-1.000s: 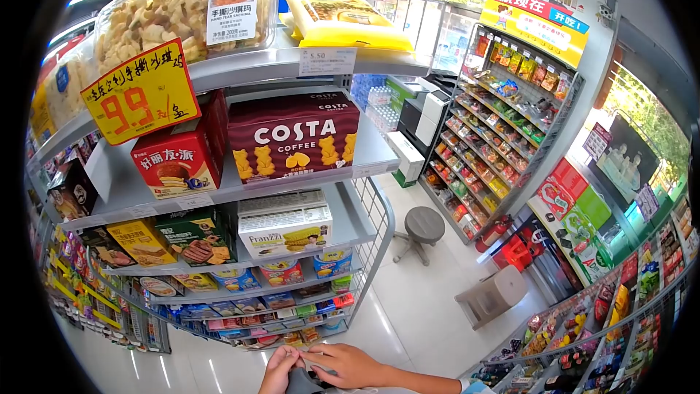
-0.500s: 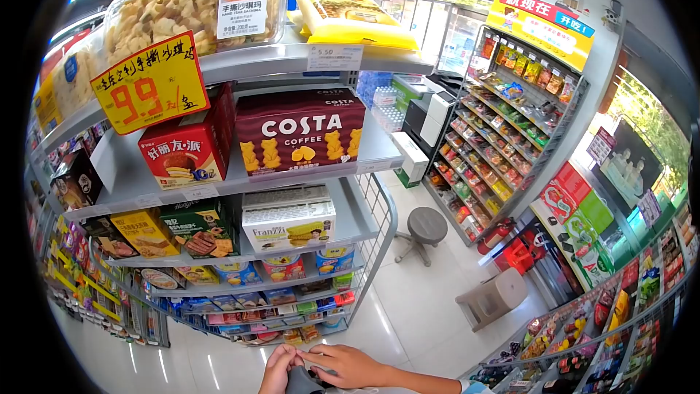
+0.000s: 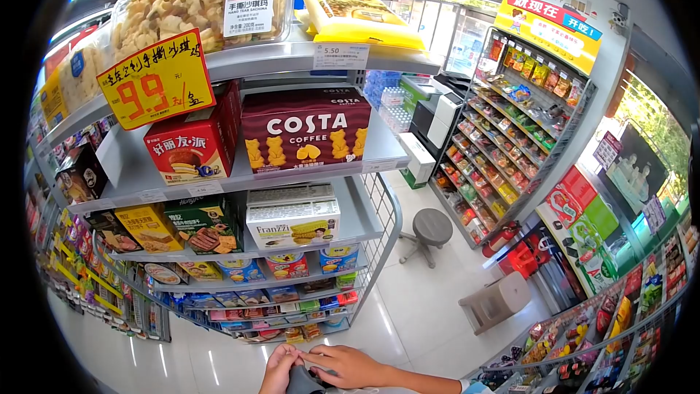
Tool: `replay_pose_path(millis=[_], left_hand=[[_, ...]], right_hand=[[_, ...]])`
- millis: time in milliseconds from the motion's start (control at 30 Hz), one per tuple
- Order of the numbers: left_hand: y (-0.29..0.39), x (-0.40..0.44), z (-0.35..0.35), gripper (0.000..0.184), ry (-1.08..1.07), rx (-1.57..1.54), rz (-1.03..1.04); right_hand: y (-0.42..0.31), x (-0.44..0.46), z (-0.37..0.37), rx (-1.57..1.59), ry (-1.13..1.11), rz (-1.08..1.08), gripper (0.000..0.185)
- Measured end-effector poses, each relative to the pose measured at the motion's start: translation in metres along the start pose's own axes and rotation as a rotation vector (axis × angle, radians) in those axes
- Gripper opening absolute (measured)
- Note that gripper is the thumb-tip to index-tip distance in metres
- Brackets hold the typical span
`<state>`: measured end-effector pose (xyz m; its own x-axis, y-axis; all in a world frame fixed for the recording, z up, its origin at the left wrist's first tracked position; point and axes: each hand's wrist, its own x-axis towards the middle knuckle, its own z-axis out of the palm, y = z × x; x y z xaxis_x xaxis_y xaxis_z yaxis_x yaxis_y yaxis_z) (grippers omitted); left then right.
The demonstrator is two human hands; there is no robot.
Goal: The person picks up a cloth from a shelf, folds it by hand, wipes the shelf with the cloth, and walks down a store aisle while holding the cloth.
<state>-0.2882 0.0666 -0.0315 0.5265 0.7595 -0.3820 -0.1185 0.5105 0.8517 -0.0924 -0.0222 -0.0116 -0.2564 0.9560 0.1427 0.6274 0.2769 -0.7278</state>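
My left hand (image 3: 278,368) and my right hand (image 3: 341,366) meet at the bottom middle of the head view, their fingertips touching. The left fingers are bent inward and closed. From the right, my other hand reaches across with its index finger against the left fingertips and its remaining fingers curled. A dark grey thing (image 3: 303,381) lies between and under the hands. It is cut off by the lower edge, so I cannot tell its kind. Beyond the hands stands a shelf unit (image 3: 379,147) with a maroon Costa Coffee box (image 3: 305,131) and a red pie box (image 3: 188,152).
Higher up is a plastic tub of sachima (image 3: 175,18) behind a yellow price sign (image 3: 156,80). A grey round stool (image 3: 432,228) and a beige stool (image 3: 496,302) stand on the floor. Snack racks (image 3: 503,146) line the right, and a curved rack (image 3: 583,343) is close on my right.
The view has shifted slightly, so the shelves and stools appear a little further right. My hands keep nearly the same pose, fingertips together.
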Motion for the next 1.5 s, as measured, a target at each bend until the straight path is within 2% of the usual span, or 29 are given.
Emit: replay_pose_path(millis=[100, 200, 433, 533, 867, 967, 1033, 1133, 1167, 1200, 1267, 1300, 1333, 1400, 1433, 1467, 1500], left_hand=[[-0.005, 0.003, -0.002, 0.007, 0.005, 0.079, 0.032], [-0.007, 0.0, -0.002, 0.013, -0.048, 0.037, 0.028], [-0.006, -0.001, -0.001, 0.011, -0.05, 0.041, 0.023], [-0.003, -0.004, 0.001, 0.011, -0.054, 0.018, 0.019], [0.007, -0.008, 0.007, 0.012, -0.055, 0.035, 0.041], [0.013, -0.008, 0.014, 0.012, -0.073, 0.05, 0.123], [0.024, -0.006, 0.024, 0.013, -0.053, 0.09, 0.191], [0.034, 0.004, 0.039, 0.019, -0.137, 0.107, 0.13], [0.031, 0.012, 0.044, 0.025, -0.144, 0.184, 0.187], [0.029, 0.017, 0.052, 0.03, -0.152, 0.261, 0.242], [0.032, 0.022, 0.076, 0.029, -0.112, 0.323, 0.31], [0.033, 0.024, 0.091, 0.029, -0.07, 0.38, 0.372], [0.033, 0.027, 0.105, 0.028, -0.027, 0.437, 0.436], [0.026, 0.038, 0.128, 0.026, 0.016, 0.404, 0.499], [0.032, 0.042, 0.144, 0.027, 0.034, 0.395, 0.559], [0.036, 0.046, 0.156, 0.027, 0.054, 0.384, 0.621], [0.035, 0.054, 0.161, 0.028, 0.002, 0.368, 0.672]], right_hand=[[0.0, 0.0, -0.001, 0.003, 0.0, -0.006, 0.047], [-0.001, 0.0, -0.001, 0.013, 0.029, -0.03, 0.046], [0.0, 0.001, -0.002, 0.033, 0.056, -0.051, 0.042], [-0.001, 0.001, -0.003, 0.03, -0.018, 0.01, 0.044], [-0.007, 0.004, -0.01, 0.079, -0.063, 0.055, 0.048], [-0.009, 0.002, -0.011, 0.201, -0.041, 0.137, 0.051], [0.008, -0.003, 0.004, 0.386, -0.08, 0.206, 0.06], [0.022, -0.018, 0.017, 0.436, -0.095, 0.048, 0.056], [0.024, -0.021, 0.018, 0.673, -0.08, 0.075, 0.061], [0.028, -0.025, 0.016, 0.672, -0.081, 0.068, 0.061], [0.014, -0.026, -0.012, 0.953, -0.128, 0.047, 0.064], [0.005, -0.023, -0.033, 0.698, -0.06, -0.017, 0.054], [0.005, -0.026, -0.037, 0.697, -0.063, -0.028, 0.054], [0.009, -0.03, -0.044, 0.635, -0.006, 0.324, 0.04], [0.013, -0.032, -0.052, 0.652, 0.069, 0.357, 0.028], [0.022, -0.036, -0.059, 0.65, 0.063, 0.344, 0.028], [0.035, -0.042, -0.066, 0.669, 0.171, 0.318, 0.041]])
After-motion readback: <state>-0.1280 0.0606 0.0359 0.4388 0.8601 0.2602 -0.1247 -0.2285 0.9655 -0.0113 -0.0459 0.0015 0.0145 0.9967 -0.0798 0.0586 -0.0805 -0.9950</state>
